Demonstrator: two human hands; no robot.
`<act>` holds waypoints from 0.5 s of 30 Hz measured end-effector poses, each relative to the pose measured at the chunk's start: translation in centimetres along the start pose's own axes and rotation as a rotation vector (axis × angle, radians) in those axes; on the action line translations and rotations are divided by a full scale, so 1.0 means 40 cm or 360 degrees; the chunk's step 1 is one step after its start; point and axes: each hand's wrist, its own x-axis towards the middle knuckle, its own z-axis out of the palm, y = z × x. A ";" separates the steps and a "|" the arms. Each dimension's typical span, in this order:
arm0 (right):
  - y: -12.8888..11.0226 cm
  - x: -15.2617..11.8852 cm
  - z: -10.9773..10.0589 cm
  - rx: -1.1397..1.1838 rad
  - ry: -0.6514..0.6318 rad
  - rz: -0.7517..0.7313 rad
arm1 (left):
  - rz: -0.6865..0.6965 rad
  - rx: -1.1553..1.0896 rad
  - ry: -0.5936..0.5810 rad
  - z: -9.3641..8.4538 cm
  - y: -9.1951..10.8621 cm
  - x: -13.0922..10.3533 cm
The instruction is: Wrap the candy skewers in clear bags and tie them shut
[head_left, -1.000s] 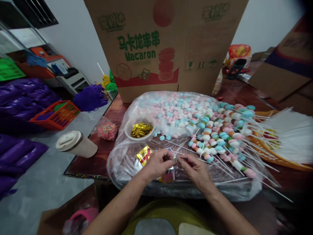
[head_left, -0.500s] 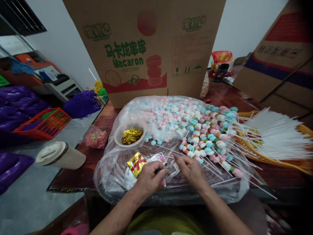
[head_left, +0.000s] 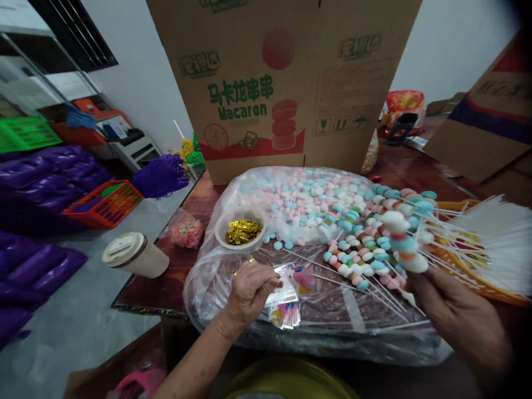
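My right hand [head_left: 457, 310] is closed around the lower end of a candy skewer [head_left: 401, 241], which stands upright at the right with white, blue and orange pieces. My left hand [head_left: 251, 291] has its thumb and fingers pinched together beside printed clear packets [head_left: 285, 305]; what lies between the fingertips is too small to make out. A bowl of gold twist ties [head_left: 244, 231] is just beyond my left hand. Finished-looking skewers [head_left: 353, 255] lie in a pile on the plastic bag, in front of loose pastel candies [head_left: 303, 194].
A large carton [head_left: 249, 111] stands at the back. An orange basket [head_left: 494, 291] with white sticks [head_left: 499, 238] is at the right. A lidded cup [head_left: 135, 255] and a small candy bag [head_left: 187, 231] sit at the left. Another carton [head_left: 482, 122] is back right.
My right hand has moved from the middle to the right and now holds a candy skewer upright. My left hand stays near the packets. The view has turned left.
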 end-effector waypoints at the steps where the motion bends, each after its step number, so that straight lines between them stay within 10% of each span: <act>1: -0.003 -0.021 -0.020 0.0058 0.0025 -0.0263 | 0.0019 0.0057 -0.0045 -0.003 0.003 0.005; 7: -0.043 -0.053 -0.076 -0.0623 0.0010 -0.1274 | 0.0105 0.0215 -0.0140 -0.014 0.042 0.034; 15: 0.016 -0.059 -0.107 -0.0715 -0.0130 -0.1310 | 0.0325 0.0496 -0.0285 -0.024 0.044 0.033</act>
